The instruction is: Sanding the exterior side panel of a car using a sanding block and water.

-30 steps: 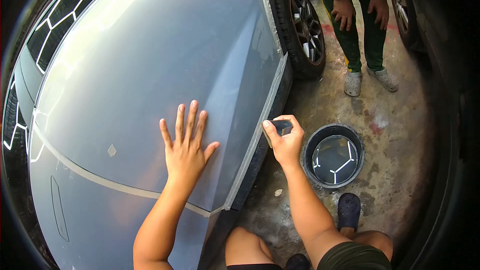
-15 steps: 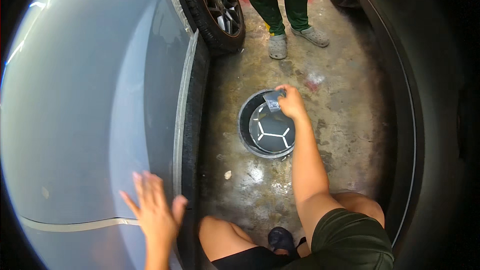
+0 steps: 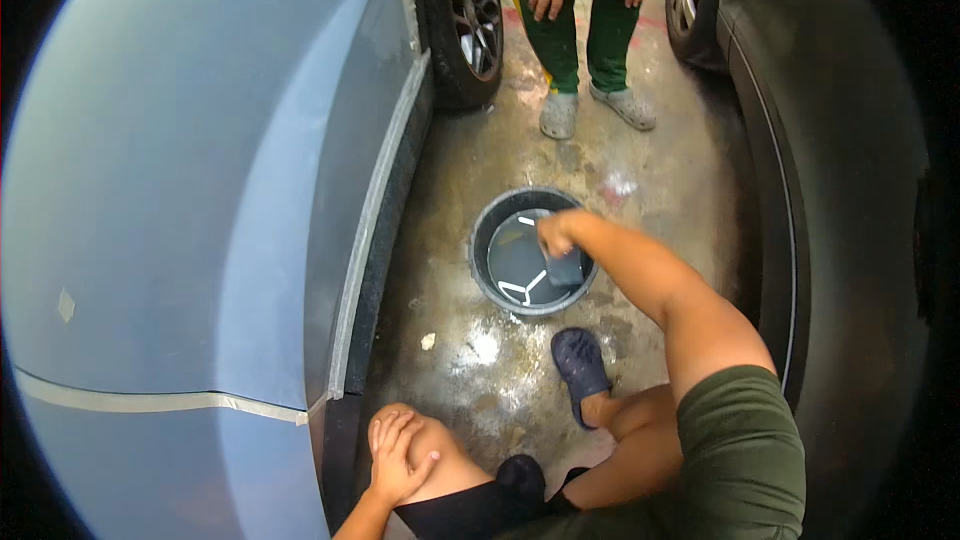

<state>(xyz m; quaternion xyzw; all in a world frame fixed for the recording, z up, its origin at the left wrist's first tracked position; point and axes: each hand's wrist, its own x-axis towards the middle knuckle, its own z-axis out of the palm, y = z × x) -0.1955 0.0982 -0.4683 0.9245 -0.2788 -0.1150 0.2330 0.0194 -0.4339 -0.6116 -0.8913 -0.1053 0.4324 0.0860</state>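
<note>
My right hand (image 3: 557, 232) is closed on a dark grey sheet of sandpaper (image 3: 566, 268), which hangs over or into the water. The round black tub (image 3: 481, 258) beneath it stands on the floor, its water reflecting white light strips. My left hand (image 3: 397, 455) holds nothing and lies flat with extended fingers on my left knee (image 3: 445, 450). To my left is the matte grey car body (image 3: 150, 220), with masking tape (image 3: 130, 400) across its panel and along its lower edge.
Another person in green trousers (image 3: 553, 45) stands beyond the tub, hands on their knees. A dark car (image 3: 850, 240) borders the right side. Car wheels (image 3: 470, 20) flank the far end. My dark clog (image 3: 580, 365) rests near the tub on the wet, stained concrete (image 3: 465, 370).
My left hand has moved from beside the grey panel down onto my knee. My right hand has moved the sandpaper from the tub's far rim inward over the water. My right foot has come into view.
</note>
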